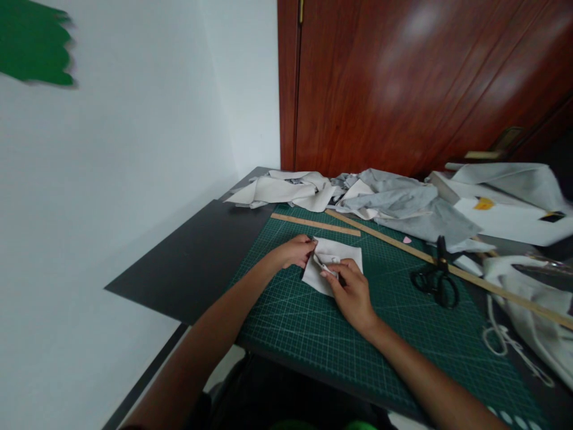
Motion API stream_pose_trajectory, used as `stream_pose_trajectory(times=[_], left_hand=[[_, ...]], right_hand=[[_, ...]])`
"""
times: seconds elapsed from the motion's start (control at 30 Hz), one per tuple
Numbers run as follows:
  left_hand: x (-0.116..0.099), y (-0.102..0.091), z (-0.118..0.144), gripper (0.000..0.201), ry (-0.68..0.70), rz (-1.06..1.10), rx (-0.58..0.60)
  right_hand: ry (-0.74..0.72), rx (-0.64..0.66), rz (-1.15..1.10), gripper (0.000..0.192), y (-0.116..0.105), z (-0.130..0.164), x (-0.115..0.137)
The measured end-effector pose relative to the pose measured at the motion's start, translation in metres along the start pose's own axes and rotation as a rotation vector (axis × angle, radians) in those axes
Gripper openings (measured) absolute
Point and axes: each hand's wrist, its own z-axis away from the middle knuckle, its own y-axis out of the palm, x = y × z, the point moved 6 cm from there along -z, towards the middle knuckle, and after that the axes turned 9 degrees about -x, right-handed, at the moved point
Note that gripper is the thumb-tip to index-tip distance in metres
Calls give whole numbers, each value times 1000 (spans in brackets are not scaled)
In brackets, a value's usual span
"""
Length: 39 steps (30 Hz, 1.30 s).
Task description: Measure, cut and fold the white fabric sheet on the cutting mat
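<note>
A small white square of fabric (320,284) lies on the green cutting mat (290,325), its left part lifted or folded. My left hand (295,251) is closed, pinching the fabric at its upper left edge. My right hand (353,291) rests over the lower right of the fabric. Its thumb and fingers are pressed together around a slim pale piece with a dark line along it. Whether that is a fold of the fabric or a small tool, I cannot tell. Both hands are close together, with fingertips a short gap apart.
A short wooden ruler (313,224) lies beyond the hands, and a long wooden ruler (394,242) runs diagonally rightward. Black scissors (434,280) lie at right, near white cord (501,334). Fabric scraps (389,194) pile along the back. A black board (188,257) lies left, beside the wall.
</note>
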Motion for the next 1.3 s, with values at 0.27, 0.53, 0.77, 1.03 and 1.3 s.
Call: stream_pose_trajectory(times=[0.27,0.53,0.77,1.03,1.3], left_hand=[[-1,2,2,16,62,-135,-104],[2,1,-4,18,179,-236,-143],[9,-1,-21,24,301,-243,-171],[11,3,-27,44,324,-162,-63],[9,-7,-17,53,131,-262,-241]], right_hand=[[-1,177,-9,12,12,1,1],[73,168,-36,17,11,-1,-2],[216,0,-81,14,1,-8,-16],[327,-181,-169,21,-18,-15,-24],[229,-205,-164,16,-18,-15,-15]])
